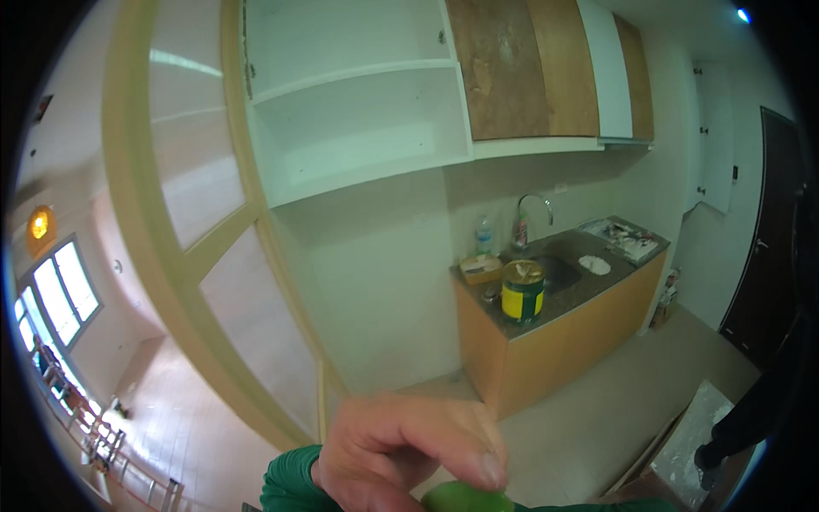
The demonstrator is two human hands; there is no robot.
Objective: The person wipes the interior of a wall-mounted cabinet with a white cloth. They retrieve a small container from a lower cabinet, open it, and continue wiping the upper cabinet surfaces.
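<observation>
My left hand, in a green sleeve, is at the bottom centre, its fingers curled over a smooth, rounded green object. The frame's lower edge cuts that object off, and its kind cannot be told. A strip of green sleeve shows to the right of it; my right hand is out of view. Beyond my left hand is a counter with a sink and a curved faucet. A yellow and green paint can stands at the counter's near side.
A pale wooden frame with panels rises at left. Open white shelves and wood-faced cabinets hang above. A person's dark-clad leg is at lower right, beside a stained board. A ladder lies at lower left.
</observation>
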